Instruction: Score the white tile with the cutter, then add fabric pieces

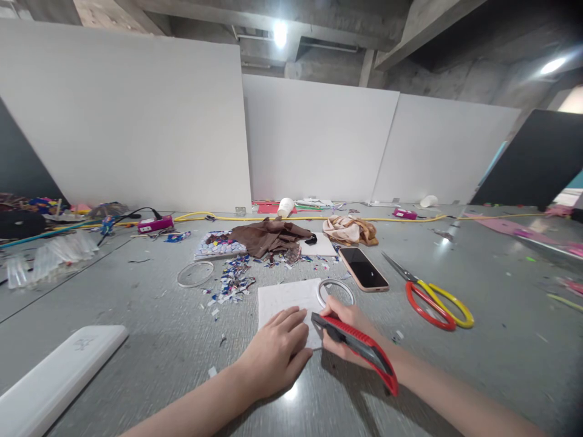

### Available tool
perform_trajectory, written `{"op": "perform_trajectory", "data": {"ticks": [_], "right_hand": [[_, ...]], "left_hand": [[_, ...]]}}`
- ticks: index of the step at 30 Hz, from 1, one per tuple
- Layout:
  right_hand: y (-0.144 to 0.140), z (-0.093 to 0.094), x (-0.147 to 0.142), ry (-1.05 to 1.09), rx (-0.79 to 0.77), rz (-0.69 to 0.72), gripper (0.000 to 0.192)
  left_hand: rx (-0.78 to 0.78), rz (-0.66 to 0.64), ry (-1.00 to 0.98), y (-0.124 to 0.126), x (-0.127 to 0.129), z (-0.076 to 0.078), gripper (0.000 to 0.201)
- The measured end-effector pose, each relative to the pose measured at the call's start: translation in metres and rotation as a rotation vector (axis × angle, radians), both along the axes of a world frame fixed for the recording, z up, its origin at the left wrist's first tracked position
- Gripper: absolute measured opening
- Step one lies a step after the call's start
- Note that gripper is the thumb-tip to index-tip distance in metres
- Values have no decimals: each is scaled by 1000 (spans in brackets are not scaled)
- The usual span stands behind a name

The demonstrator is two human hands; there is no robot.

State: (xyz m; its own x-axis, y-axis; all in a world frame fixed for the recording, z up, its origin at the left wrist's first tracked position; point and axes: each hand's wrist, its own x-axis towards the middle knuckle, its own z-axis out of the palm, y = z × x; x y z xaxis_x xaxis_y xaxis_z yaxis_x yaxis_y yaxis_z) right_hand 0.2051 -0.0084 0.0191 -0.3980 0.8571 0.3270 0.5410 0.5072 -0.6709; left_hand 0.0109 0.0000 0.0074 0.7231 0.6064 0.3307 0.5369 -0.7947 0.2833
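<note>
Red cutter in the right hand, over a white sheet on the table.
The right hand (pixel 350 312) has its fingers closed around the red cutter (pixel 357 343); the left hand (pixel 279 346) lies palm down on the white sheet (pixel 282 297), its fingers extended and gripping nothing. 1 white ring (pixel 336 281) sits at the sheet's far right corner, just beyond the right hand — farther out are 1 phone (pixel 364 269) and 1 pair of scissors (pixel 412 278). Small scraps (pixel 234 280) lie beyond the sheet to the left, near a crumpled brown cloth (pixel 271 237) — all on the gray table (pixel 173 340).
</note>
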Motion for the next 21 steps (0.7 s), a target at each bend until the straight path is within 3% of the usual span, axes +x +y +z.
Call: {"op": "perform_trajectory", "data": {"ticks": [21], "right_hand": [[2, 2, 1, 8, -43, 18, 19]], "left_hand": [[9, 12, -1, -1, 0, 0, 8]]}}
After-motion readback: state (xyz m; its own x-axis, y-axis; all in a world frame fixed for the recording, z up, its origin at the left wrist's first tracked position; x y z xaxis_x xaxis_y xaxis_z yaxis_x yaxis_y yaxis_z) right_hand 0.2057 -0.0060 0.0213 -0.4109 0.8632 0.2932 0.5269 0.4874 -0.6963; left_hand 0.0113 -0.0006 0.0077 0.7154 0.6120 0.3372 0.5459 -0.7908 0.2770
